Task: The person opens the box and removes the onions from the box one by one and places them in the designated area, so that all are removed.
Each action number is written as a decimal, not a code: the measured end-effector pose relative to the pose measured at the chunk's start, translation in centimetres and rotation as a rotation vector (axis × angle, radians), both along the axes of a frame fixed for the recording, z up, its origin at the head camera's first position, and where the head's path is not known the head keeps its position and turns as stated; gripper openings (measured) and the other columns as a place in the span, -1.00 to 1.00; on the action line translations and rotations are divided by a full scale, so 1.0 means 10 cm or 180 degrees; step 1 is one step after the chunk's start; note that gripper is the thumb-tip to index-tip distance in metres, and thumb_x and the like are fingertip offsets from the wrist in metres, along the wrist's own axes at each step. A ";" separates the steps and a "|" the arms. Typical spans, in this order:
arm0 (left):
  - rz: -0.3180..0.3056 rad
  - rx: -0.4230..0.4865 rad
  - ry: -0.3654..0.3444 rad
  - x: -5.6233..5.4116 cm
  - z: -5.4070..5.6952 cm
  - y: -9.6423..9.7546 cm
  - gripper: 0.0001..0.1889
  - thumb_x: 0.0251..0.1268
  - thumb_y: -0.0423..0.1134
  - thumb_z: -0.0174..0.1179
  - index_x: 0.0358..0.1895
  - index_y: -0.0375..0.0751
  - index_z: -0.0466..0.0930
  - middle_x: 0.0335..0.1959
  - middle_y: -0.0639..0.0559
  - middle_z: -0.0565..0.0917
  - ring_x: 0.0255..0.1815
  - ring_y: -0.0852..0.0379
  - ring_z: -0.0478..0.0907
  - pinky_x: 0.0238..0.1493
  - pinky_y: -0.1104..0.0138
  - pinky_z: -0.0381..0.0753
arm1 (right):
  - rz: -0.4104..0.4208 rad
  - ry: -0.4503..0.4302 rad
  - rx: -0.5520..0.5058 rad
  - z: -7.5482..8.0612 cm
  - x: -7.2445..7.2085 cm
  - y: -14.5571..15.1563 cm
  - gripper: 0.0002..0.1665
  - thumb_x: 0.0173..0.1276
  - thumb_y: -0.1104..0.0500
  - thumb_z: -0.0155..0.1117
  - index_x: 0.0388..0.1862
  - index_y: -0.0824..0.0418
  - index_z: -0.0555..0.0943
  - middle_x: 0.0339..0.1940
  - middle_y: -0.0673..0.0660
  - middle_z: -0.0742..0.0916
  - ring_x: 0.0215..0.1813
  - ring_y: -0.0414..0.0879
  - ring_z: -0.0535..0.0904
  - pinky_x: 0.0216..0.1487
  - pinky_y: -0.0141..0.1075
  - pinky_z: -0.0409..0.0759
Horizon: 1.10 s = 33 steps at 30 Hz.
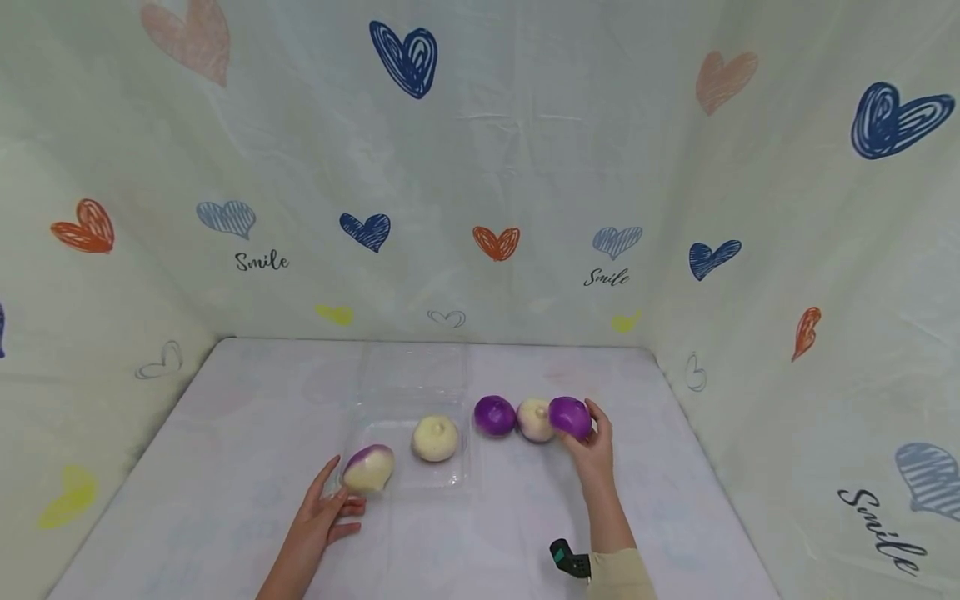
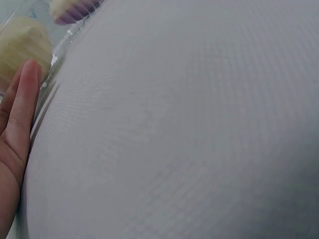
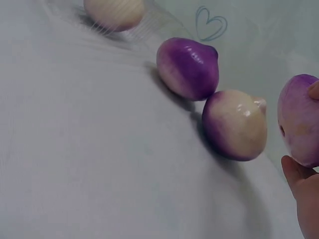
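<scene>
My right hand (image 1: 594,457) holds a purple-and-white turnip (image 1: 571,417) between thumb and fingers, raised off the table in the right wrist view. Beside it on the table sit a mostly white turnip (image 1: 535,420) and a purple turnip (image 1: 495,416), close together in a row. Left of these lies a clear plastic clamshell box (image 1: 412,479) with its lid (image 1: 412,367) folded back. Two turnips are in the box: a white one (image 1: 435,438) at the right and a purple-topped one (image 1: 369,468) at the front left. My left hand (image 1: 322,510), fingers extended, is at the box's front left corner.
A white cloth covers the table (image 1: 225,467). Behind and at the sides hangs a pale curtain (image 1: 525,167) printed with hearts and "Smile". A dark device (image 1: 570,558) is strapped at the right wrist, next to a beige sleeve (image 1: 618,575).
</scene>
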<state>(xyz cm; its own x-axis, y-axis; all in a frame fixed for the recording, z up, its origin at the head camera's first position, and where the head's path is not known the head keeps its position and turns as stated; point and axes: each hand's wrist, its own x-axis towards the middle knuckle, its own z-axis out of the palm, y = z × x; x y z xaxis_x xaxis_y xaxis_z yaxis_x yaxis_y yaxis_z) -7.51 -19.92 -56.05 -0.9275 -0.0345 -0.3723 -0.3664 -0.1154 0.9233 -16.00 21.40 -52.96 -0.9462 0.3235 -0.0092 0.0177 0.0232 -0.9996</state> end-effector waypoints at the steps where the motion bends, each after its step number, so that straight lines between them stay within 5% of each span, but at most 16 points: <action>1: 0.0004 0.0013 -0.0001 0.00 0.00 0.00 -0.23 0.45 0.05 0.09 0.57 0.15 -0.12 -0.06 -0.23 0.62 -0.08 0.00 0.62 -0.10 0.20 0.66 | -0.0038 -0.0001 0.0022 -0.03 0.00 0.02 -0.06 0.14 0.49 0.36 0.48 0.21 0.21 0.38 0.19 0.22 0.29 0.18 0.33 -0.01 -0.56 0.47; 4: -0.0005 0.0024 0.0019 0.01 -0.01 0.00 -0.20 0.41 0.08 0.12 0.58 0.14 -0.13 -0.06 -0.24 0.62 -0.07 -0.01 0.61 -0.10 0.20 0.66 | -0.0119 -0.0003 0.0125 -0.09 -0.01 0.06 -0.06 0.13 0.49 0.36 0.48 0.22 0.23 0.33 0.19 0.23 0.25 0.19 0.36 0.02 -0.49 0.47; 12: -0.0005 0.0005 0.0016 0.00 -0.02 -0.01 -0.14 0.34 0.14 0.16 0.57 0.15 -0.12 -0.07 -0.23 0.62 -0.06 -0.03 0.61 -0.10 0.19 0.66 | 0.0096 -0.0109 0.0573 -0.07 -0.07 0.18 -0.02 0.12 0.40 0.39 0.51 0.16 0.19 0.38 0.30 0.12 0.36 0.38 0.20 0.36 0.12 0.24; 24: 0.0009 -0.0015 0.0007 0.00 -0.01 -0.01 -0.23 0.44 0.04 0.10 0.57 0.14 -0.12 -0.07 -0.23 0.63 -0.08 -0.02 0.62 -0.11 0.20 0.66 | 0.0455 -0.0361 0.1242 -0.16 -0.20 0.40 -0.05 0.10 0.27 0.45 0.46 0.10 0.23 0.39 0.30 0.19 0.38 0.34 0.20 0.32 0.20 0.26; 33: 0.0012 -0.0004 0.0028 0.00 -0.01 -0.02 -0.25 0.46 0.00 0.09 0.57 0.13 -0.12 -0.08 -0.23 0.63 -0.10 0.00 0.63 -0.12 0.20 0.66 | 0.0584 -0.0365 0.1041 -0.18 -0.19 0.51 -0.22 0.12 0.45 0.30 0.37 0.27 0.33 0.41 0.34 0.22 0.42 0.36 0.16 0.34 0.10 0.30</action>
